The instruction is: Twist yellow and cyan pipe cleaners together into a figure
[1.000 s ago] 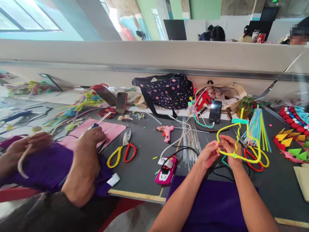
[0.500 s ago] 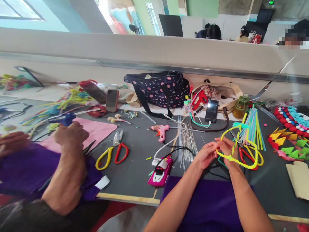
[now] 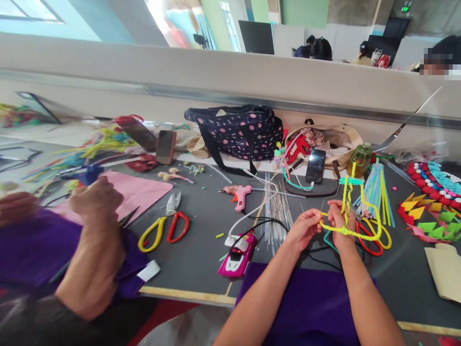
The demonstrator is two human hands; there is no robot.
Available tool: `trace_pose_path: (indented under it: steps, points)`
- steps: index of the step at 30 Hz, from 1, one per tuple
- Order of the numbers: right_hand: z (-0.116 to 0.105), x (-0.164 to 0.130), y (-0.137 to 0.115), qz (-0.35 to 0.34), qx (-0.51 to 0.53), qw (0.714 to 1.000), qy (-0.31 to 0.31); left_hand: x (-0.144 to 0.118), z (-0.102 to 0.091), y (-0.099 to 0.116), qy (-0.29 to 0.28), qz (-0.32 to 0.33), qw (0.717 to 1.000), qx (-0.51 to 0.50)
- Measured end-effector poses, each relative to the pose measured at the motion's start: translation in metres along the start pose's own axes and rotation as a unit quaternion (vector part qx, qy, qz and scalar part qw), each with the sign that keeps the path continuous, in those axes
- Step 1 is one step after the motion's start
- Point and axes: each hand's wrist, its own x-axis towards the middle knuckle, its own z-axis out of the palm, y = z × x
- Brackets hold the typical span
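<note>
- We hold one yellow pipe cleaner (image 3: 355, 231), bent into an open loop, just above the dark worktop (image 3: 201, 254), right of centre.
- Our left hand (image 3: 304, 229) has its fingers (image 3: 317, 218) pinched shut on the loop's near-left end; our right hand (image 3: 340, 222) grips the same strand just beside it, fingers closed round it.
- Under the loop lies one pair of red-and-yellow scissors (image 3: 374, 238); a second pair (image 3: 163, 229) lies well to the left.
- Behind the loop stands one bundle of coloured straws (image 3: 376, 194), near one green bottle (image 3: 360, 158).
- We count two glue guns: a pink one (image 3: 240, 194) and a magenta one (image 3: 238, 254), with a spread of thin wires (image 3: 279, 209) between them and our hands.
- One black phone (image 3: 315, 166) leans by a tan bag (image 3: 342, 139); one spotted bag (image 3: 239, 132) sits beside that.
- To the left, another person's hand (image 3: 95, 199) rests on purple cloth (image 3: 43, 250).
</note>
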Motion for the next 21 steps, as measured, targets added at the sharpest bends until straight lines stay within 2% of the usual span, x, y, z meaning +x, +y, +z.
trace_pose_path:
  steps: [4,8,12,18,20,21]
  points:
    - [-0.005,0.008,0.005,0.072,0.086,0.993,0.037,-0.001,0.0,0.005,0.012,0.032,0.999,0.028]
    - [-0.015,0.016,0.008,0.124,0.151,0.98,0.027,-0.001,0.0,0.005,0.014,0.043,0.998,0.042]
    - [-0.021,0.018,0.012,0.109,0.166,0.979,0.048,-0.001,0.001,0.003,0.007,0.058,0.996,0.065]
    - [-0.027,0.021,0.019,0.094,0.172,0.966,0.169,-0.001,-0.001,0.006,0.029,0.097,0.991,0.093]
    - [-0.028,0.021,0.017,0.072,0.162,0.969,0.171,0.0,-0.002,0.006,0.035,0.101,0.991,0.085]
    - [-0.028,0.021,0.016,0.064,0.159,0.974,0.15,0.0,-0.002,0.006,0.036,0.101,0.991,0.081]
